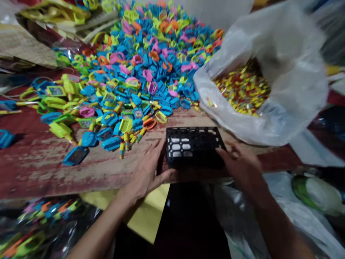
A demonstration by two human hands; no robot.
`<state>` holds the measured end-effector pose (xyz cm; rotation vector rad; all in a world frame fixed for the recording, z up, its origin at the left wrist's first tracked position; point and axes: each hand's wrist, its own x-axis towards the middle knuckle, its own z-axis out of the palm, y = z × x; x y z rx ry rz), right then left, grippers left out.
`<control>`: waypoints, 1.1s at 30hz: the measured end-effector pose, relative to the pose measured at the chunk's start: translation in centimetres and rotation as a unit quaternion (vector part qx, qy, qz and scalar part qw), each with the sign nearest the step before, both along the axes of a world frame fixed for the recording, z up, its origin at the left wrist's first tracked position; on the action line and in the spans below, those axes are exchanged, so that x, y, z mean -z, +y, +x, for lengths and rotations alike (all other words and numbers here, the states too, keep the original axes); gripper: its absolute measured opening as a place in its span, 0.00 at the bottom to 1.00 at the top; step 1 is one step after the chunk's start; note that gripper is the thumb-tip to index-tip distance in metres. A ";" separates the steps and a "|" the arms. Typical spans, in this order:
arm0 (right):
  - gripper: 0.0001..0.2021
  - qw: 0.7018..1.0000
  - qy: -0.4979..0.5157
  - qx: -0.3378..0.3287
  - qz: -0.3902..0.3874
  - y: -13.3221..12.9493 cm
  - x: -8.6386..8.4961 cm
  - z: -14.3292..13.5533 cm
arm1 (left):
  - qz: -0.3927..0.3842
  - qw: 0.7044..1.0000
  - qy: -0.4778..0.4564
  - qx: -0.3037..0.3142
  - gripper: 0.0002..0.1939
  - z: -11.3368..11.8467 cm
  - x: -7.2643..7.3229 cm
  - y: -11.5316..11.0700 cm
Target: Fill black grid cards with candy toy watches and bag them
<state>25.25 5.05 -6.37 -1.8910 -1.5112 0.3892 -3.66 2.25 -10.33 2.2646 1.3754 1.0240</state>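
Note:
A black perforated plastic basket (194, 144) rests at the front edge of the worn red table (35, 169), with white shapes showing through its holes. At its left side lies my left hand (149, 167), thumb and fingers spread, holding nothing. My right hand (239, 160) is at the basket's right end, with its fingers curled against the rim. Left of the basket, small yellow candy-filled tubes (126, 140) lie beside a large heap of blue, green, pink and orange plastic toy pieces (151, 61).
A white sack (293, 72) holding many small yellow and red pieces (242, 90) stands at the right. Below the table edge are a yellow sheet (148, 216), a bag of colourful toys (29, 233) at the left, and clear plastic bags (291, 205) at the right.

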 end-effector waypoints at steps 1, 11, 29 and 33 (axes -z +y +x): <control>0.26 0.992 -0.116 0.026 0.038 -0.7 -0.7 0.3 | 0.014 0.999 -0.022 -0.020 0.35 -0.4 0.0 -1.0; 0.28 0.822 -0.215 -0.527 0.026 -9.9 4.6 -5.1 | 0.033 0.998 0.054 0.003 0.11 -2.2 5.5 -14.1; 0.18 0.851 0.367 -0.287 -0.242 -9.2 0.2 -8.6 | 0.086 0.973 0.149 -0.156 0.29 -9.6 -7.6 -13.9; 0.22 0.844 0.427 -0.207 -0.249 -9.4 0.2 -5.9 | 0.056 0.986 0.143 -0.072 0.25 -6.1 -8.6 -11.6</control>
